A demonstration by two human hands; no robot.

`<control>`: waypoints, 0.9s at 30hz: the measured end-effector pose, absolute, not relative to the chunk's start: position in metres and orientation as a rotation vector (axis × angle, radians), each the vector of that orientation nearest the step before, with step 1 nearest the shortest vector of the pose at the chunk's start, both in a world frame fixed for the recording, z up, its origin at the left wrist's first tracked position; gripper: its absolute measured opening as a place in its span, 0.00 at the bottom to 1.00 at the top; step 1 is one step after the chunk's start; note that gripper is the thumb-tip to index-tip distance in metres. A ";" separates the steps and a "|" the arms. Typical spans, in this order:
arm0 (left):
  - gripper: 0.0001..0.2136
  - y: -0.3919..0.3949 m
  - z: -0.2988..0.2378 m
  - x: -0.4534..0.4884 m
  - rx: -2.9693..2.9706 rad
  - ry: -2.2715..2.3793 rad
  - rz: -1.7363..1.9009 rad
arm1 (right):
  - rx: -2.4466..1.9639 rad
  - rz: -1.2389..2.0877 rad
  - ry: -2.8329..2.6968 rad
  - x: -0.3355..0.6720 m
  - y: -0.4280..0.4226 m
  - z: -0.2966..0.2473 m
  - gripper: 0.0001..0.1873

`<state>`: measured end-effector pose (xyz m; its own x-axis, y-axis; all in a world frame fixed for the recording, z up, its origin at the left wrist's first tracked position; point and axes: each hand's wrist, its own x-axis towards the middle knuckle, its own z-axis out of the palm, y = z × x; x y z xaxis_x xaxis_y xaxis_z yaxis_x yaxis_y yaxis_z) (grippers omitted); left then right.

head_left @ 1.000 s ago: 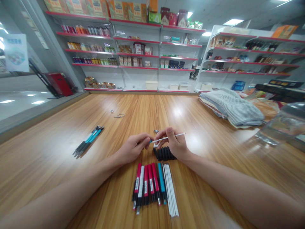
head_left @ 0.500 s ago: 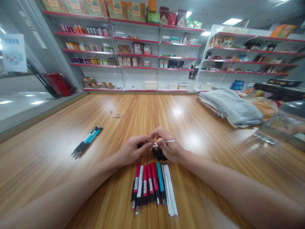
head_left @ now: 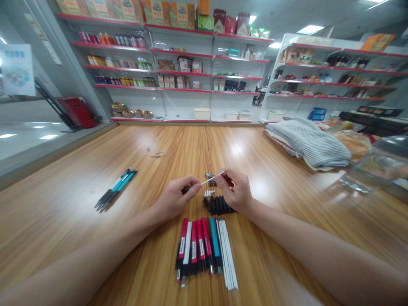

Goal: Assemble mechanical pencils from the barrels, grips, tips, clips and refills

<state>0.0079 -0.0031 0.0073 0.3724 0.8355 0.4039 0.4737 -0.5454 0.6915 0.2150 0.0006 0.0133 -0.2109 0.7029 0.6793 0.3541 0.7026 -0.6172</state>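
A thin white pen refill point(head_left: 213, 177) slants between my two hands. My right hand point(head_left: 235, 189) pinches its upper end, and the closed fingertips of my left hand point(head_left: 178, 196) meet its lower end. Something dark point(head_left: 185, 190) shows inside my left hand, mostly hidden by the fingers. Just below the hands lie a row of black pen grips point(head_left: 219, 205) and a few small white pieces point(head_left: 208, 193). Small metallic clips or tips point(head_left: 210, 180) sit behind the refill. Nearer me are several pink pen barrels point(head_left: 200, 238), a white barrel point(head_left: 188, 242), a blue barrel point(head_left: 214, 238) and several white refills point(head_left: 228, 255).
Blue and black pens point(head_left: 117, 189) lie to the left on the wooden table point(head_left: 261, 263). Farther back are a wire ring point(head_left: 158, 154) and a tiny metal piece point(head_left: 148, 148). Folded striped cloth point(head_left: 314, 140) and a clear water container point(head_left: 372, 163) stand right. Stocked shelves point(head_left: 181, 89) line the back.
My hands have moved slightly apart, and the white refill now spans the gap between them. My right hand has shifted right, uncovering the black grips and small parts.
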 end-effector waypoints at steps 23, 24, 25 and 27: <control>0.10 -0.006 0.004 0.007 2.672 1.028 0.978 | -0.802 0.463 -2.074 0.222 0.012 0.010 0.22; 0.09 -0.005 0.004 0.007 2.662 1.055 0.975 | -0.833 0.517 -1.998 0.226 0.017 0.009 0.23; 0.09 -0.004 0.003 0.007 2.650 1.085 0.968 | -0.875 0.553 -1.907 0.232 0.024 0.008 0.23; 0.09 -0.003 0.003 0.005 2.624 1.140 0.954 | -0.989 0.538 -1.774 0.245 0.038 0.004 0.21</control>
